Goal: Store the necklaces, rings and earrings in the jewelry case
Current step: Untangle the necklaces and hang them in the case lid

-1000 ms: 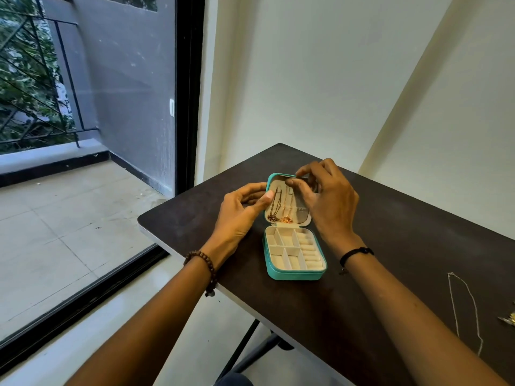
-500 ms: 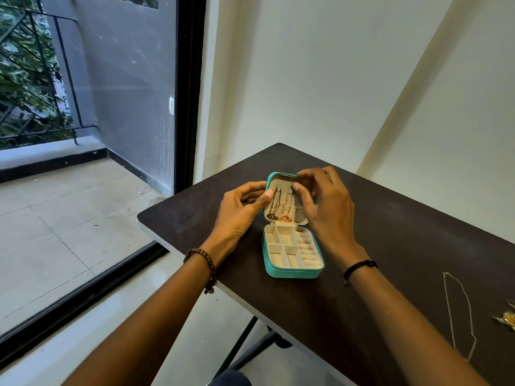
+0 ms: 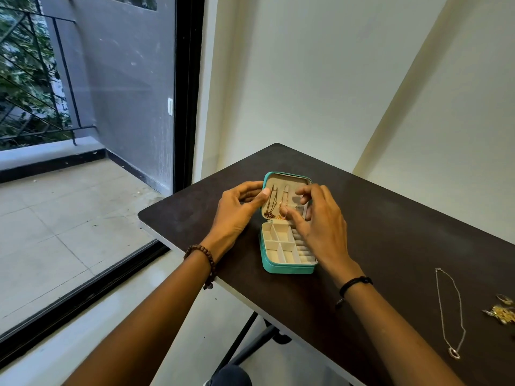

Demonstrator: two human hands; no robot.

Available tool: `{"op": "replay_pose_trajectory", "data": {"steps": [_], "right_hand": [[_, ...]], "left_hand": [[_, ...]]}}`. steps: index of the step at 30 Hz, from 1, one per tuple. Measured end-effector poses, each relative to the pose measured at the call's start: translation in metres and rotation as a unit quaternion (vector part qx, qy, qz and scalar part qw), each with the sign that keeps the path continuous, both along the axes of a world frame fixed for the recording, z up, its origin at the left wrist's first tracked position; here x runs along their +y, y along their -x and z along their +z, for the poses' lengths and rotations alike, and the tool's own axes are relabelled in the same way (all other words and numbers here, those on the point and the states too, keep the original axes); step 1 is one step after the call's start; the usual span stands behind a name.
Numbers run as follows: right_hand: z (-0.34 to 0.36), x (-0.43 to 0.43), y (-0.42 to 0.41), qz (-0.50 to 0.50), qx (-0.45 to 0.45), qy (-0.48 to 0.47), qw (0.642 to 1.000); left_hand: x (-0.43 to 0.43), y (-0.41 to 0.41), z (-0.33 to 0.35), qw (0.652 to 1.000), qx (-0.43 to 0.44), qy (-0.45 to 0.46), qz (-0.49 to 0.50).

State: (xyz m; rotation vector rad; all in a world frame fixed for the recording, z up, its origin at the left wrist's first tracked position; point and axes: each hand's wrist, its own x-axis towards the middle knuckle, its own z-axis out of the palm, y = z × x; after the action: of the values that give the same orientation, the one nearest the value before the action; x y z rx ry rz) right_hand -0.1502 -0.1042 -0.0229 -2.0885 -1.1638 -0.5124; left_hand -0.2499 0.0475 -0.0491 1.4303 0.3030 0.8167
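Note:
A teal jewelry case (image 3: 287,270) lies open on the dark table (image 3: 395,213), its lid (image 3: 287,178) standing upright. Inside the lid hang a dark chain necklace (image 3: 271,203) and a gold necklace (image 3: 283,200). My left hand (image 3: 237,215) grips the lid's left edge, thumb on the rim. My right hand (image 3: 320,227) hovers over the case's right side, fingers apart, with the thumb tip at the lower end of the gold necklace. The tray's cream compartments look empty. A silver necklace (image 3: 451,310) lies stretched out on the table to the right.
A small heap of gold pieces (image 3: 503,313) and a ring (image 3: 504,298) sit at the table's far right edge. The table's left corner is close to the case. A wall runs behind the table, and a glass door stands to the left.
My right hand has come down from the lid's top right corner to the lower part of the lid. My left hand stays on the lid's edge.

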Motion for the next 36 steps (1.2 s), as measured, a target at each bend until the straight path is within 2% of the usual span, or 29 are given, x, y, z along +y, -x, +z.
{"op": "replay_pose_trajectory", "data": {"steps": [7,11,14,16,19,22,26,31,36], "right_hand": [[-0.007,-0.024,0.013,-0.027,0.024,0.066,0.997],[-0.006,-0.037,0.018,-0.010,0.047,0.087,0.995],[-0.003,-0.045,0.022,-0.004,0.053,0.089,0.995],[0.001,-0.051,0.023,-0.004,0.060,0.083,0.995],[0.007,-0.064,0.022,0.003,0.069,0.066,0.995],[0.013,-0.080,0.017,0.002,0.076,0.042,0.996],[0.015,-0.108,0.006,-0.024,0.082,0.022,0.996],[0.014,-0.155,-0.019,-0.086,0.087,0.029,0.992],[0.013,-0.208,-0.051,-0.162,0.102,0.054,0.980]], "left_hand": [[-0.010,0.006,0.005,0.998,0.039,-0.017,0.046],[-0.025,0.009,0.003,0.988,0.081,-0.022,0.131],[-0.041,0.012,0.010,0.969,0.120,-0.066,0.205],[-0.053,0.014,0.020,0.960,0.135,-0.119,0.214],[-0.072,0.011,0.037,0.947,0.153,-0.214,0.187],[-0.092,0.003,0.053,0.943,0.146,-0.270,0.130],[-0.121,-0.015,0.066,0.920,0.160,-0.352,0.063],[-0.166,-0.045,0.080,0.898,0.170,-0.405,0.010],[-0.210,-0.086,0.072,0.897,0.198,-0.389,-0.076]]}}
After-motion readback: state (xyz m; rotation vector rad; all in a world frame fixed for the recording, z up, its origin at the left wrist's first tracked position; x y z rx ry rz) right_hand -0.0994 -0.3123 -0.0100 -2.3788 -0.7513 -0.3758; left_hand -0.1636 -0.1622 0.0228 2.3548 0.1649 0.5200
